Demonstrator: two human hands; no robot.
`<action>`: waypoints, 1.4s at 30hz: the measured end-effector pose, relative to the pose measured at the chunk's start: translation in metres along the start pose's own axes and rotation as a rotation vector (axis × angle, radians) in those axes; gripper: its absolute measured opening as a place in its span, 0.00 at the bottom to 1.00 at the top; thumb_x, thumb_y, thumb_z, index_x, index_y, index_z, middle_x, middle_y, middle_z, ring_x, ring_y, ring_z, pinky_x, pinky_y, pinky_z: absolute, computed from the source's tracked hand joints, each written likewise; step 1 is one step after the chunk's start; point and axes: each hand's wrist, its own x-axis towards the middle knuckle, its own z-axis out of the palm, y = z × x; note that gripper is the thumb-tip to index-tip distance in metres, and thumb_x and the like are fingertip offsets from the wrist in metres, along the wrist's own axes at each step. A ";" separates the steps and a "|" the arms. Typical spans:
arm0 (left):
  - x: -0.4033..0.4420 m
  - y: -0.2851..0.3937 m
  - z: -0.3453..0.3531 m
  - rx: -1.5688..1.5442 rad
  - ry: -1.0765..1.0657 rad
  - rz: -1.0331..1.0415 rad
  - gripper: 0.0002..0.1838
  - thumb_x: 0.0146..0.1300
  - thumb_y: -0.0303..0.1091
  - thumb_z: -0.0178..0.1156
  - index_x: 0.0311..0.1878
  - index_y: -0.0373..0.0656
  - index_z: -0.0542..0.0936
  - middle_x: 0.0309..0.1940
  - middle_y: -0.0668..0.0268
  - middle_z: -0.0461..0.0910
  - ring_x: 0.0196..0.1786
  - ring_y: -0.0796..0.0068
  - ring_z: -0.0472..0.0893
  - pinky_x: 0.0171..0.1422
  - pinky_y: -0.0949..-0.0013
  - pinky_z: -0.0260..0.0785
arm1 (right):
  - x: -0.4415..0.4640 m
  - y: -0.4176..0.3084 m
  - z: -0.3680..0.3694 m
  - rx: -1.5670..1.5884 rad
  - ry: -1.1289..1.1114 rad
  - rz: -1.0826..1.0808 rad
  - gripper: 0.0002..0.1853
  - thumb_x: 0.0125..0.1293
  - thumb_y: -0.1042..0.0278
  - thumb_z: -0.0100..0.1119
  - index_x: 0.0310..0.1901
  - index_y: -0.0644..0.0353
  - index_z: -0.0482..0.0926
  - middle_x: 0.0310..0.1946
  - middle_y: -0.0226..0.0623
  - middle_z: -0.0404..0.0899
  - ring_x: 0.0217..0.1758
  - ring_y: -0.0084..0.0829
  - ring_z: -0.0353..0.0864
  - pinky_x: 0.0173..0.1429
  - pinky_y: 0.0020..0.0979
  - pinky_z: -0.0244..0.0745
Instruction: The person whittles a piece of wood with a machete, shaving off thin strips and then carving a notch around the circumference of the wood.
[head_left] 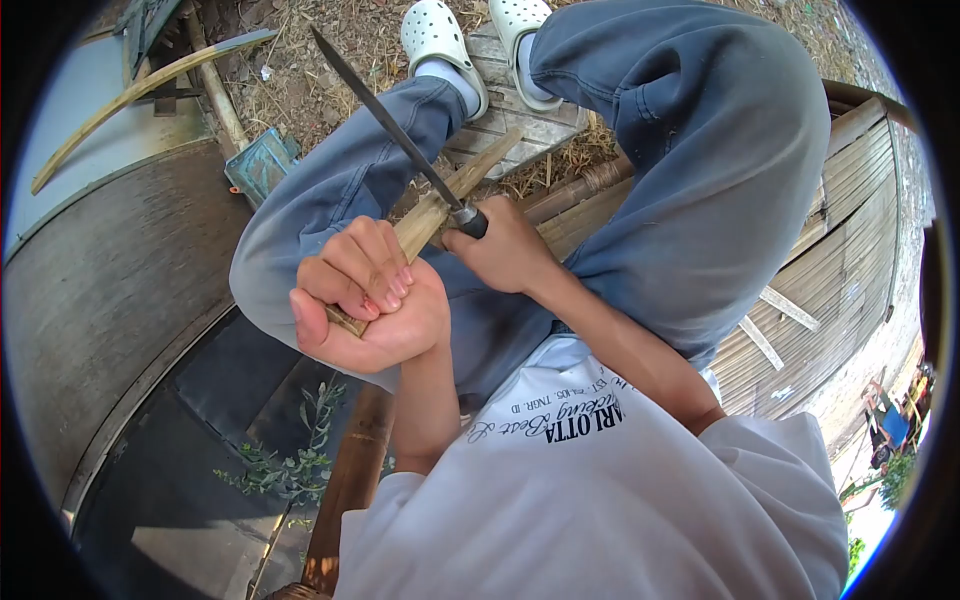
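A pale strip of wood or bamboo (pixel 424 222) runs slantwise between the knees, its far end above the paving by the shoes. My left hand (pixel 372 295) is wrapped round its near end, palm side up. My right hand (pixel 503 245) grips the dark handle of a long knife (pixel 400 137). The knife's narrow blade points up and to the left, and near the handle it crosses the strip. The far part of the strip shows beyond the blade. Part of the handle is hidden in my right hand.
A slatted bamboo bench (pixel 840 250) lies to the right, with two thin pale strips on it. A curved strip (pixel 130 97) is at the upper left, near a blue container (pixel 262 165). A leafy plant (pixel 297 462) stands lower left. White clogs (pixel 436 40) rest on paving.
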 end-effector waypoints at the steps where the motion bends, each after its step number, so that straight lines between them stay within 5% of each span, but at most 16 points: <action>1: 0.002 0.000 -0.002 -0.006 -0.011 0.007 0.23 0.66 0.45 0.40 0.14 0.50 0.57 0.08 0.71 0.57 0.13 0.81 0.54 0.16 0.79 0.49 | 0.006 0.005 0.000 0.000 0.006 -0.013 0.14 0.52 0.67 0.57 0.18 0.68 0.70 0.09 0.35 0.64 0.14 0.25 0.61 0.23 0.33 0.60; 5: 0.004 0.005 -0.005 0.006 -0.027 -0.007 0.23 0.66 0.45 0.40 0.14 0.51 0.57 0.08 0.72 0.56 0.13 0.81 0.54 0.16 0.79 0.49 | 0.008 0.006 0.005 0.044 0.031 -0.002 0.13 0.51 0.67 0.57 0.18 0.68 0.71 0.09 0.36 0.67 0.14 0.25 0.65 0.23 0.33 0.62; 7: 0.006 0.002 -0.005 0.004 -0.029 -0.022 0.23 0.66 0.46 0.40 0.14 0.51 0.57 0.08 0.72 0.56 0.12 0.81 0.54 0.16 0.80 0.49 | -0.002 -0.002 -0.003 -0.011 -0.033 0.035 0.12 0.52 0.65 0.59 0.30 0.68 0.77 0.20 0.51 0.76 0.26 0.48 0.78 0.34 0.39 0.71; 8: 0.005 0.003 -0.006 0.026 -0.017 -0.021 0.23 0.66 0.45 0.40 0.14 0.51 0.57 0.08 0.72 0.56 0.12 0.81 0.54 0.15 0.80 0.48 | -0.005 0.012 -0.002 -0.006 -0.046 0.053 0.12 0.52 0.65 0.59 0.30 0.68 0.77 0.20 0.51 0.76 0.26 0.48 0.78 0.34 0.39 0.71; 10: 0.013 0.002 -0.004 0.020 -0.043 -0.008 0.23 0.66 0.45 0.40 0.14 0.51 0.57 0.07 0.72 0.56 0.12 0.81 0.54 0.15 0.80 0.48 | 0.010 0.032 -0.007 -0.011 -0.035 0.250 0.12 0.52 0.65 0.58 0.27 0.68 0.77 0.19 0.52 0.75 0.25 0.47 0.78 0.33 0.39 0.71; 14: 0.012 0.000 -0.002 -0.009 -0.015 -0.046 0.23 0.66 0.46 0.40 0.14 0.51 0.57 0.07 0.71 0.57 0.13 0.81 0.54 0.16 0.80 0.46 | -0.002 -0.002 -0.002 0.005 0.011 -0.016 0.12 0.52 0.65 0.57 0.22 0.67 0.76 0.14 0.45 0.75 0.19 0.38 0.77 0.28 0.38 0.69; 18: 0.016 0.004 -0.008 -0.008 0.009 -0.045 0.24 0.67 0.47 0.39 0.14 0.50 0.58 0.08 0.72 0.58 0.13 0.82 0.55 0.17 0.80 0.45 | 0.011 0.021 -0.003 0.057 -0.019 0.225 0.13 0.51 0.65 0.57 0.19 0.68 0.75 0.12 0.43 0.74 0.17 0.34 0.75 0.26 0.37 0.67; 24: 0.013 0.002 -0.005 0.014 -0.039 -0.042 0.25 0.68 0.47 0.38 0.14 0.50 0.58 0.08 0.72 0.58 0.13 0.82 0.55 0.17 0.80 0.45 | 0.006 0.007 0.003 -0.014 -0.038 0.021 0.13 0.51 0.65 0.57 0.18 0.68 0.74 0.12 0.40 0.74 0.16 0.30 0.75 0.26 0.35 0.68; 27: 0.010 0.006 -0.009 0.015 0.009 -0.030 0.24 0.68 0.47 0.39 0.14 0.50 0.59 0.08 0.72 0.58 0.13 0.82 0.55 0.18 0.80 0.46 | 0.022 0.020 -0.003 0.075 -0.027 0.200 0.13 0.51 0.65 0.58 0.19 0.68 0.73 0.12 0.41 0.73 0.16 0.32 0.73 0.27 0.36 0.68; 31: 0.014 0.003 -0.008 0.000 -0.027 -0.043 0.25 0.68 0.48 0.39 0.14 0.50 0.59 0.08 0.72 0.58 0.13 0.82 0.55 0.18 0.79 0.47 | 0.008 0.006 0.003 -0.005 -0.030 0.004 0.13 0.52 0.65 0.57 0.21 0.68 0.75 0.12 0.41 0.75 0.17 0.33 0.76 0.29 0.36 0.70; 35: 0.013 0.007 -0.014 -0.015 -0.012 -0.029 0.24 0.68 0.47 0.38 0.14 0.50 0.59 0.08 0.71 0.59 0.13 0.82 0.56 0.18 0.79 0.48 | 0.019 0.013 0.000 -0.004 -0.099 0.158 0.12 0.51 0.64 0.57 0.23 0.68 0.76 0.15 0.43 0.76 0.21 0.34 0.78 0.32 0.35 0.70; 36: 0.014 0.009 -0.015 -0.033 0.019 -0.027 0.24 0.68 0.47 0.38 0.14 0.50 0.59 0.08 0.71 0.59 0.13 0.82 0.56 0.18 0.80 0.48 | 0.017 0.007 0.002 0.059 -0.059 0.159 0.14 0.50 0.66 0.56 0.15 0.66 0.67 0.09 0.33 0.65 0.14 0.24 0.61 0.23 0.33 0.60; 40: 0.011 0.005 -0.013 -0.015 -0.035 -0.031 0.24 0.67 0.46 0.38 0.14 0.50 0.58 0.08 0.71 0.59 0.13 0.82 0.56 0.18 0.80 0.48 | 0.016 0.015 0.007 0.115 0.018 0.053 0.15 0.50 0.66 0.56 0.15 0.66 0.67 0.09 0.33 0.64 0.14 0.24 0.61 0.23 0.34 0.60; 42: 0.008 0.005 -0.009 0.036 -0.012 -0.017 0.24 0.67 0.46 0.38 0.14 0.50 0.58 0.08 0.71 0.59 0.13 0.82 0.56 0.18 0.80 0.48 | 0.017 0.018 0.000 0.105 -0.019 0.191 0.15 0.51 0.66 0.56 0.15 0.66 0.67 0.09 0.33 0.64 0.15 0.23 0.61 0.23 0.34 0.59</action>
